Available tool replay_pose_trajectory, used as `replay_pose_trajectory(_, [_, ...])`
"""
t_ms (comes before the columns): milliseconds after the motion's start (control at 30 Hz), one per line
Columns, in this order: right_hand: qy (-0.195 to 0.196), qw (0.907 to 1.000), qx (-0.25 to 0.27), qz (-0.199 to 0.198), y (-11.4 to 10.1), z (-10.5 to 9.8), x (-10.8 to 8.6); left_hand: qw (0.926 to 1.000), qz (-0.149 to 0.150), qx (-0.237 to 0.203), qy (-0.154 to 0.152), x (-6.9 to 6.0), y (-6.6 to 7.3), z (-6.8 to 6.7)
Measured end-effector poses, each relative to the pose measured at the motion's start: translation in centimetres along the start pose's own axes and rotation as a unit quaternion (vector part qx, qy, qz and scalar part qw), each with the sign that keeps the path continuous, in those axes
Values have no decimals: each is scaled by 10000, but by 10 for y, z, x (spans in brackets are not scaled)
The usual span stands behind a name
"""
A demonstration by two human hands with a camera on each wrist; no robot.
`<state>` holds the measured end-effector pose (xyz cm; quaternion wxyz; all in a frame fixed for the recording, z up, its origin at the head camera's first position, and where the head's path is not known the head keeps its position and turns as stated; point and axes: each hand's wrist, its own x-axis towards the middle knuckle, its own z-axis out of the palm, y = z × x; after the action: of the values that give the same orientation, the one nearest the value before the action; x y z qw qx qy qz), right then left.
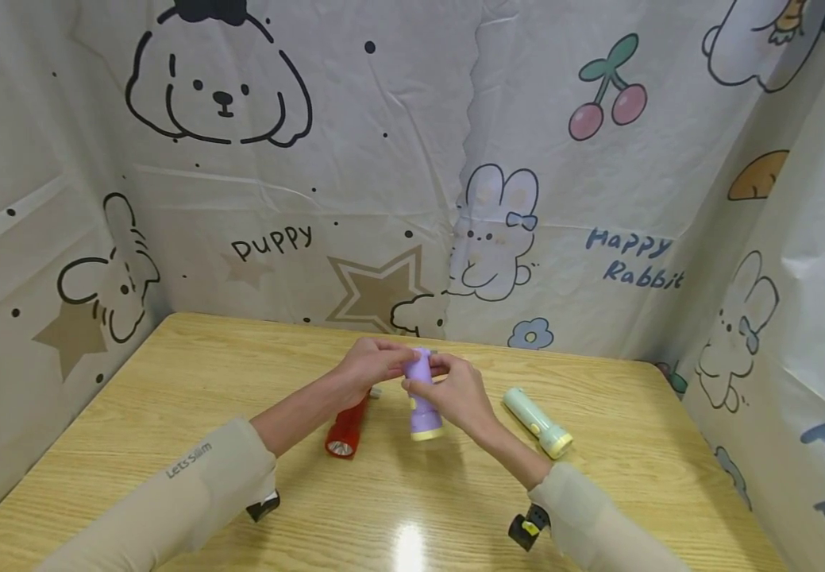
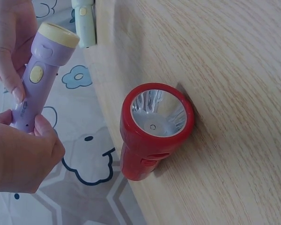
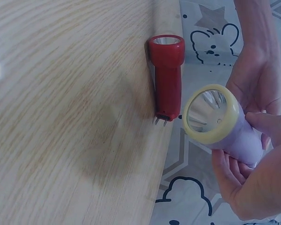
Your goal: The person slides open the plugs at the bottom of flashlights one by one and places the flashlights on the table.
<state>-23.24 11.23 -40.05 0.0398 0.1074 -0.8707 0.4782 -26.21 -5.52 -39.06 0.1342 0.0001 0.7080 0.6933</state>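
A purple flashlight (image 1: 421, 397) with a pale yellow lens ring is held above the table, its head pointing down toward the person. The left hand (image 1: 372, 362) pinches its tail end between thumb and fingers. Around the body, the right hand (image 1: 460, 395) grips with thumb on one side and fingers on the other. In the left wrist view a yellow switch shows on the purple flashlight (image 2: 40, 70). Below the left forearm lies a red flashlight (image 1: 348, 427); metal prongs stick out of its tail in the right wrist view. The fingertips behind the purple body are partly hidden.
A mint green flashlight (image 1: 535, 421) with a yellow lens ring lies on the wooden table (image 1: 240, 381), right of the right hand. Behind and beside the table hangs a printed cloth (image 1: 383, 183) with cartoon animals. Black cameras sit at both wrists.
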Motion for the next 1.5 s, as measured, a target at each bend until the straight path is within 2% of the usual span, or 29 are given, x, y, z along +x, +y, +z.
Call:
replay_pose_trajectory(367, [0,9999,-117,-9,2,1,0,10000,-29,90,27,1,-1,-1])
replay_pose_trajectory(633, [-122,9996,-203,161,4,2,-2,9998,-179,107,9,2,-6,0])
replay_pose_trajectory(1100, [-277,9976,177,602,10,2,-1,9997,-157,162,-52,5,-11,3])
replay_pose_trajectory(1500, [-306,9955,377,819,14,4,-1,9993,-330,146,-38,7,-16,5])
